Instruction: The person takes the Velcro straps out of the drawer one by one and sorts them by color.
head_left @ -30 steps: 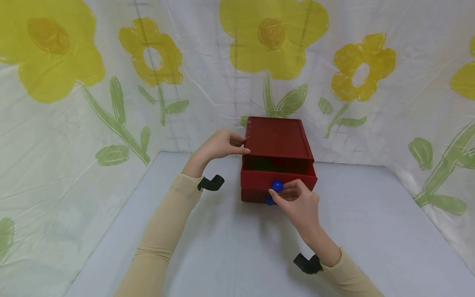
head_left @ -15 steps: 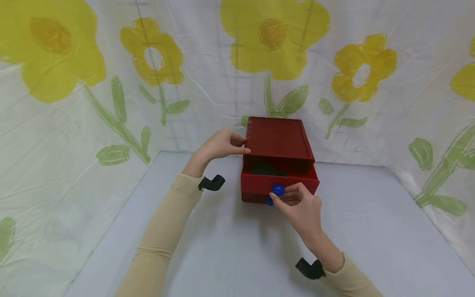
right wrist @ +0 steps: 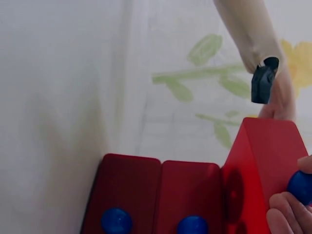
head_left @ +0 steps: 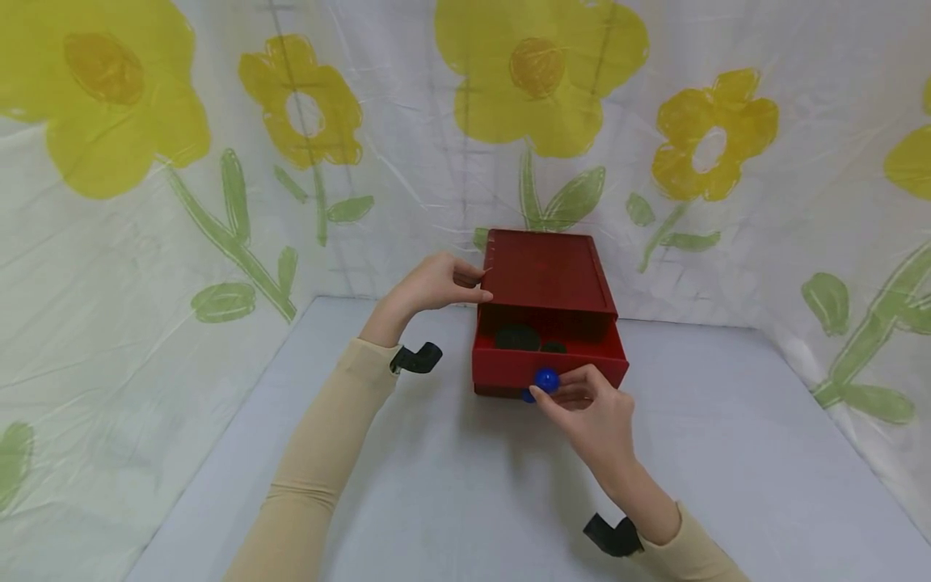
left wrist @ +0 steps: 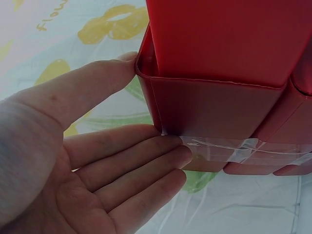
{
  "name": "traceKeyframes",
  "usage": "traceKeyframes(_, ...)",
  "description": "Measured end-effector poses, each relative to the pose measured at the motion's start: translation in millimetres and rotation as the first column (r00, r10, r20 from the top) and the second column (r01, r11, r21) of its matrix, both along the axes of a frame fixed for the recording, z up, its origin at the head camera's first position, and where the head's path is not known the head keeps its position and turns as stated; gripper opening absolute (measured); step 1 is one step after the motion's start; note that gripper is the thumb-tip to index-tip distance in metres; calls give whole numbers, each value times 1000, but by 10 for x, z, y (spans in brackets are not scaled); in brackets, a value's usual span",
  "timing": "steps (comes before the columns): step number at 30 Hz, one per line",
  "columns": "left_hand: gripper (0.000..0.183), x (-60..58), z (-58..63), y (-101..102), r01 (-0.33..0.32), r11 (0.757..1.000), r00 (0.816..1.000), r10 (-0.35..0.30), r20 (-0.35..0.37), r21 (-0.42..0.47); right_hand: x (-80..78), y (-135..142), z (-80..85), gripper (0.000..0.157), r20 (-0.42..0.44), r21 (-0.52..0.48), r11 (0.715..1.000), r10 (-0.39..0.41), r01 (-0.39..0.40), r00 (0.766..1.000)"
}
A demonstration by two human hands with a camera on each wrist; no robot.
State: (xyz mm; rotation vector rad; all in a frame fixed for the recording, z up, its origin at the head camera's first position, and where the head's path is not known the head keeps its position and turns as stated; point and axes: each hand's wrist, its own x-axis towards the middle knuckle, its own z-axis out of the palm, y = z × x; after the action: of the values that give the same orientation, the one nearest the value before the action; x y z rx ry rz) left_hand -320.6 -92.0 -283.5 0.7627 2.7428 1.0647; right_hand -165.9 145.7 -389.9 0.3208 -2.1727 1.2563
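In my head view the red drawer cabinet [head_left: 547, 271] stands on the counter [head_left: 451, 485] just off centre toward three o'clock, its upper drawer [head_left: 509, 369] partway out. My right hand [head_left: 598, 414], at the cabinet's five o'clock, has its grip pinched on that drawer's blue knob [head_left: 546, 380]; my left hand [head_left: 445, 283], at nine o'clock, has a released grip, straight fingers and thumb touching the cabinet.

The head camera looks forward and down towards the far edge of the worktop [head_left: 451, 485]; both wrist cameras (their views turned sideways) face the red drawer cabinet [head_left: 545, 271] closely. Head and right wrist share its blue knobs [right wrist: 117, 221].
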Motion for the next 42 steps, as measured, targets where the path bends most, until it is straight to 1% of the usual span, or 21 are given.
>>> traceKeyframes(9,55,-12,-12,-9,3,1000,1000,-3,-3,5,52,7,0,30,-3,46,999,-3,4,1000)
traceKeyframes(18,56,-10,-2,-11,2,1000,1000,-2,0,3,107,14,23,30,-1,61,998,6,-6,1000)
traceKeyframes(23,56,-2,2,-13,-1,1000,1000,1,7,4,135,22,25,31,-15,68,998,16,-15,1000)
traceKeyframes(36,57,-3,-2,-15,6,1000,1000,-7,13,18,150,62,-12,31,-41,93,995,49,-45,998)
traceKeyframes(42,57,4,8,-11,10,1000,1000,-11,21,25,167,63,1,31,-32,99,995,37,-34,999)
